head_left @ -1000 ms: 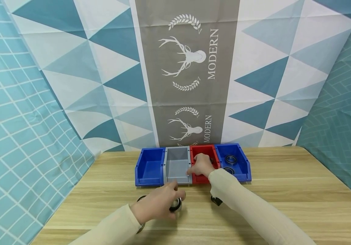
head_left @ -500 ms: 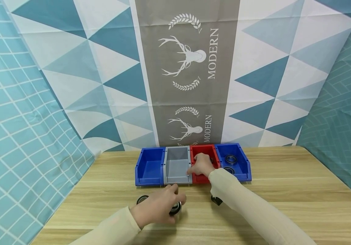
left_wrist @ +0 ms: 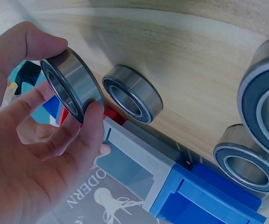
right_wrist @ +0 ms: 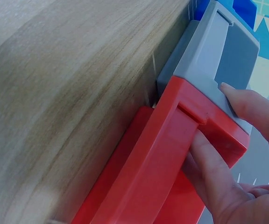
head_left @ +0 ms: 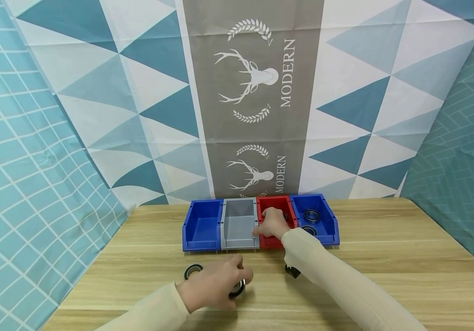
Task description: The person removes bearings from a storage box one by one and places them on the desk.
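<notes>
My left hand pinches a steel ball bearing with a dark seal between thumb and fingertips, holding it tilted above the table. Beyond it in the left wrist view, a second bearing rests on the wood. At the right of that view are a large-looking bearing and another bearing. My right hand grips the adjoining side walls of two bins. Its thumb is on the grey bin, while its fingers reach into the red bin, their tips partly hidden by the red wall.
Four-sided open bins stand in a row at the table's back, with a blue bin at the left end. The right-end blue bin contains bearings. A small black object lies partly under the right sleeve. Patterned cloth hangs behind.
My left hand has drawn slightly toward me with the bearing, and the bearing at its left shows more fully. My right hand keeps its place at the red and grey bins.
</notes>
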### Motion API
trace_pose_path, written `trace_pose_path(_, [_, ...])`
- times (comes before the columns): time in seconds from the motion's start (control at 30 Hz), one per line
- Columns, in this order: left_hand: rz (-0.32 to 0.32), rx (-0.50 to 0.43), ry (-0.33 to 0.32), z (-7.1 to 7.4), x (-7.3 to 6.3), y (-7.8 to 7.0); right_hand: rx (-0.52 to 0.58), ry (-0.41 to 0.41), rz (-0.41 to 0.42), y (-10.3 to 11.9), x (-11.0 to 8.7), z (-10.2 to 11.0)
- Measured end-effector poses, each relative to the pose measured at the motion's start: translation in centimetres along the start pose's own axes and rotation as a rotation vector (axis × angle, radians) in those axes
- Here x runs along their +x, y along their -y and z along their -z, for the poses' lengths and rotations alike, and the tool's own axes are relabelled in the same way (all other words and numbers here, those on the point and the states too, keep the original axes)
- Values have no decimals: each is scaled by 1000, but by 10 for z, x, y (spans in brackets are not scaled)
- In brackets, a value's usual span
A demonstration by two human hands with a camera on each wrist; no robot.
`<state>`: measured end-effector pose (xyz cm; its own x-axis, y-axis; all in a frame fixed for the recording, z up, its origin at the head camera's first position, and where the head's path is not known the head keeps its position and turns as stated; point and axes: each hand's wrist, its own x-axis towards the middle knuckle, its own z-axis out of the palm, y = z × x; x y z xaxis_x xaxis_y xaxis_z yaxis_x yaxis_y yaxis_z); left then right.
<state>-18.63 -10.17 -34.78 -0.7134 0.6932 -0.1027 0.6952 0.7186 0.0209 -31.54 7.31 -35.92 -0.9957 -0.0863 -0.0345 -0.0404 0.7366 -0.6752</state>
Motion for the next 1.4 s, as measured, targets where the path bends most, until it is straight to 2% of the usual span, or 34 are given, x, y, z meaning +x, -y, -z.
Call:
trace_pose_path(0.2, [-39,46,-3,-3,-1,-2,4,-2,1,0,0,0])
trace_pose_path(0.53, [-89,34,8,-9,-3,-3,-7,-4,14,-2,2,-1])
trace_pose_path(1.13, [-126,-8,86,-14,-5,-2,-7,-2,21,-2,2,-1])
trace_pose_path(1.4, [-121,35,90,-18,-4,-3,-1,0,9,-2,1,-2])
